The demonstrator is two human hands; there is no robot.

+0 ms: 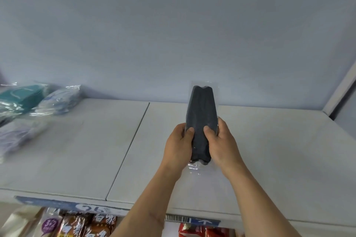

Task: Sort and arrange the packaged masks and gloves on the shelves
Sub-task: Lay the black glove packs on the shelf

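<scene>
Between both hands' fingers [189, 132], dark pack [201, 113], probably masks.

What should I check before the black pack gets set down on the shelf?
1. Hold on black pack: left hand and right hand both grip it from the sides, thumbs on top. Ok.
2. Pack orientation: long axis points toward the back wall, far end raised. Ok.
3. Landing spot: bare shelf under and right of the pack. Ok.
4. Spacing from other stock: teal pack and clear packs lie far left, apart from the hands. Ok.
5. Wrapper intact: its clear tail hangs loose near the wrists; seal cannot tell.
6. Contents, masks or gloves: cannot tell.
</scene>
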